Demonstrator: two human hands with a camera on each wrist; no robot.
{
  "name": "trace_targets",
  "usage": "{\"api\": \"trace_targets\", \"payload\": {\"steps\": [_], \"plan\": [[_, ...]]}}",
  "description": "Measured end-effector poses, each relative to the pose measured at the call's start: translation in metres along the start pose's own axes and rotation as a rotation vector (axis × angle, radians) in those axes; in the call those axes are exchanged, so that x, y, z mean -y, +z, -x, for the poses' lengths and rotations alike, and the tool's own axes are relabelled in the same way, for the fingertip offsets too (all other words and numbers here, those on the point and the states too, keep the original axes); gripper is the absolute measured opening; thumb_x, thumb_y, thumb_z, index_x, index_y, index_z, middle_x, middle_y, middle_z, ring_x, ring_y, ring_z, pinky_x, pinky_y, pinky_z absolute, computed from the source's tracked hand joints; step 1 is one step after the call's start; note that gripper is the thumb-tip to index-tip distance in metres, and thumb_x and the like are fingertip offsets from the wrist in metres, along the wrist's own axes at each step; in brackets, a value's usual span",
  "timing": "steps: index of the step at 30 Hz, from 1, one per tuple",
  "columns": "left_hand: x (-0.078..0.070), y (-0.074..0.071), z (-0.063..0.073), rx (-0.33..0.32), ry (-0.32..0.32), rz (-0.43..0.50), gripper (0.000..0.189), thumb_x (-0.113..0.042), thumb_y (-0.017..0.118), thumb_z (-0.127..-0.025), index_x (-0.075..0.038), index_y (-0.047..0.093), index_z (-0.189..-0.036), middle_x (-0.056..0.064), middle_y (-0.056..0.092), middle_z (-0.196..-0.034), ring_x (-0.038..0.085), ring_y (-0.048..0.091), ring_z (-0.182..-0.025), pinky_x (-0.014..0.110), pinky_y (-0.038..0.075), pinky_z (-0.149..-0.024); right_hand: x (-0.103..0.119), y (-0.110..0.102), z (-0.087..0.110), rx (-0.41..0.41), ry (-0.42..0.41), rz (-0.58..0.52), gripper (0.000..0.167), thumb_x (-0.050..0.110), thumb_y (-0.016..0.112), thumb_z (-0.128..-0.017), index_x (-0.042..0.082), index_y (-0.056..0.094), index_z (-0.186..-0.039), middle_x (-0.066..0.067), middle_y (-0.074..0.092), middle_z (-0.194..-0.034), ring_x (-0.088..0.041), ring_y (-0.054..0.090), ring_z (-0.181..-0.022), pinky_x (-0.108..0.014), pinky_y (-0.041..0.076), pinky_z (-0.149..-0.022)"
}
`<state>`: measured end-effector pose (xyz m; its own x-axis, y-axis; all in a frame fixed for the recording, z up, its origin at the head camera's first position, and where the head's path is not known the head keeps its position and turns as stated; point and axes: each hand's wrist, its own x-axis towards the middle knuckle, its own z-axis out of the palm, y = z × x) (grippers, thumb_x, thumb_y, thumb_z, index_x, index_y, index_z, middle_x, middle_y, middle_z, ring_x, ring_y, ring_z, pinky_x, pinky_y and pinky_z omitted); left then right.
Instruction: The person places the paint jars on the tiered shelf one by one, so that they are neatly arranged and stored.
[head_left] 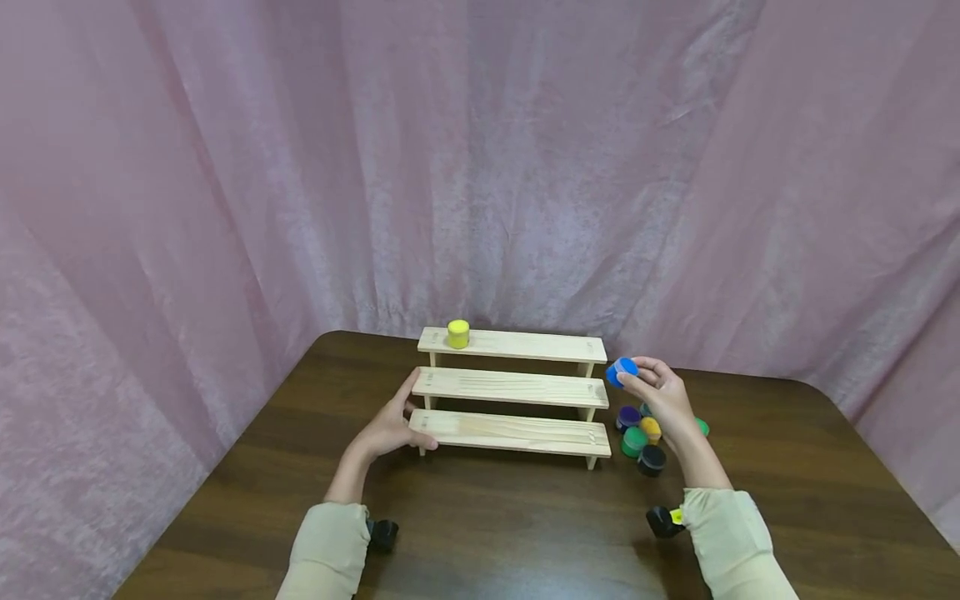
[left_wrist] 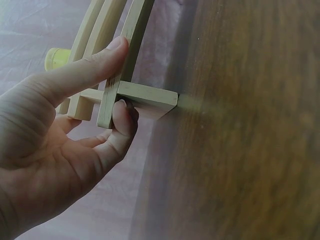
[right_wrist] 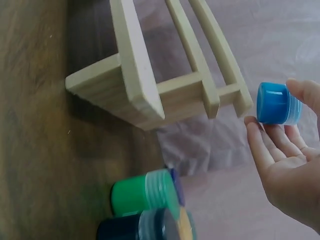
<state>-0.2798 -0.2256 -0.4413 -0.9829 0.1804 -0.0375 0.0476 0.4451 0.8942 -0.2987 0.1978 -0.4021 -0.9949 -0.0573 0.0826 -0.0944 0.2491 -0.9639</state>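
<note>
At the far left of the head view, the left hand grips the left end of a pale wooden three-step rack, its thumb laid along the front step. Only the left wrist view shows the underside of that hold – a fingertip curled below the board, close to the front leg. A yellow jar stands upright on the top step, near its left end; the left wrist view catches just part of it behind the thumb, and the right wrist view does not show it.

Just off the rack's right end, the right hand pinches a blue jar above the table. The head view gives mostly its blue end, while the right wrist view adds the clear band round it, with the thumb on one side and fingers on the other.

Below that hand sit purple, green, orange-yellow and black jars, bunched together – and the head view alone shows another green jar, partly hidden behind the right wrist
</note>
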Motion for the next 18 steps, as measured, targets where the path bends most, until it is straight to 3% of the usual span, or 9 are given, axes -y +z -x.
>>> {"api": "trace_targets", "payload": {"steps": [3,5,9,12,15,18], "plan": [[-0.001,-0.002,0.0,0.001,0.008,0.004,0.128,-0.002,0.087,-0.065,-0.026,0.003,-0.159,0.022,0.049,-0.104,0.02,0.055,-0.076,0.029,0.046,-0.065,0.004,0.006,-0.002,0.02,-0.015,0.007,0.059,0.036,0.061,-0.095,0.004,0.039,-0.139,0.025,0.059,-0.105,0.01,0.058,-0.097,-0.015,0.046,-0.091],[-0.001,-0.003,0.0,0.003,0.009,0.007,0.128,-0.002,0.087,-0.065,-0.026,0.003,-0.159,0.021,0.049,-0.104,0.02,0.056,-0.074,0.029,0.047,-0.064,0.007,0.01,-0.005,0.03,-0.024,0.009,0.058,0.036,0.062,-0.095,0.004,0.039,-0.139,0.021,0.062,-0.109,0.01,0.056,-0.098,-0.024,0.045,-0.1],[-0.001,-0.003,-0.001,0.009,0.01,0.009,0.128,-0.002,0.087,-0.065,-0.027,0.002,-0.159,0.022,0.049,-0.104,0.019,0.056,-0.071,0.03,0.047,-0.064,0.013,0.019,-0.01,0.054,-0.032,-0.004,0.058,0.034,0.063,-0.094,0.003,0.04,-0.137,-0.004,0.064,-0.126,0.01,0.056,-0.098,-0.048,0.036,-0.112],[-0.001,-0.003,-0.001,0.007,0.011,0.011,0.128,-0.002,0.087,-0.065,-0.027,0.002,-0.159,0.022,0.049,-0.104,0.019,0.056,-0.071,0.03,0.047,-0.063,0.015,0.025,-0.013,0.088,-0.039,0.007,0.058,0.033,0.065,-0.094,0.002,0.041,-0.137,-0.018,0.058,-0.136,-0.012,0.062,-0.113,-0.053,0.033,-0.115],[-0.001,-0.002,0.0,0.01,0.009,0.017,0.129,-0.001,0.087,-0.065,-0.027,0.002,-0.159,0.022,0.049,-0.104,0.019,0.056,-0.071,0.03,0.047,-0.063,0.018,0.031,-0.016,0.119,-0.046,0.029,0.058,0.033,0.065,-0.093,0.003,0.042,-0.137,-0.021,0.056,-0.137,-0.033,0.055,-0.128,-0.053,0.035,-0.114],[-0.001,-0.003,-0.001,0.009,-0.003,0.018,0.128,-0.001,0.087,-0.066,-0.027,0.002,-0.159,0.022,0.049,-0.105,0.019,0.055,-0.071,0.029,0.047,-0.063,0.02,0.037,-0.02,0.134,-0.057,0.035,0.055,0.032,0.066,-0.093,0.004,0.044,-0.135,-0.021,0.057,-0.136,-0.034,0.054,-0.129,-0.05,0.039,-0.112]]}}
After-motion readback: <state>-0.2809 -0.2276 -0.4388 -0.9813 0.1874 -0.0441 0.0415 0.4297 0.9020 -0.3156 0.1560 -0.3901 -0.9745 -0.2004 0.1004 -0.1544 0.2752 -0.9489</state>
